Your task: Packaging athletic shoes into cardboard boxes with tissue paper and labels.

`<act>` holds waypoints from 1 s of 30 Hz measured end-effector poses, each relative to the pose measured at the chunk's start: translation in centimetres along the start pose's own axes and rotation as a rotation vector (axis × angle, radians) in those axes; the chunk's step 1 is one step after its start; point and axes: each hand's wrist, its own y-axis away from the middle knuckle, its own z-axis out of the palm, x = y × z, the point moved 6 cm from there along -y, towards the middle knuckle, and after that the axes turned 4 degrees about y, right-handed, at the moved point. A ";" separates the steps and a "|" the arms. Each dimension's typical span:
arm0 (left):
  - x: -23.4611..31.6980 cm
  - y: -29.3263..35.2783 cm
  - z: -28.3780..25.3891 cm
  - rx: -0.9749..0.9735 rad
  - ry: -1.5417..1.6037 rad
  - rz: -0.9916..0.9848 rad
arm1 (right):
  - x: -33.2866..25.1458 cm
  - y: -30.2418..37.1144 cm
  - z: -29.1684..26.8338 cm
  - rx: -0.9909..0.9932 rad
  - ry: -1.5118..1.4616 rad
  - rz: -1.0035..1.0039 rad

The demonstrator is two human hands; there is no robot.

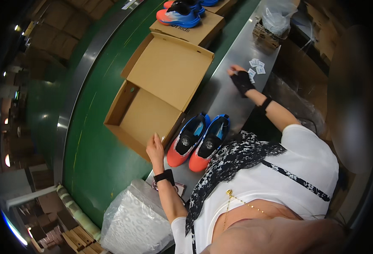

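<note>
on my feed, the l hand (pixel 154 150) is by the near wall of the open box (pixel 146 118); can't tell if it's pinching the rim or just resting. the r hand (pixel 237 75), in a black glove, has its fingers bent in, near the small white packets (pixel 260 69); can't tell if it's pinching one. i think thin packets cd stick, so 2 get picked up. the pair of shoes (pixel 187 143) sits on the metal table (pixel 220 95) btwn box & tummy; a lean cd bump them, & the lacy scarf (pixel 220 171) cd snag. the box lies mostly over the green belt (pixel 89 127); if that rolls, i guess it cd drag the box off.
</note>
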 end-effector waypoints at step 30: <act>-19.1 25.5 -21.8 0.563 -0.194 -0.444 | -24.9 9.9 13.8 -0.959 -0.863 -0.061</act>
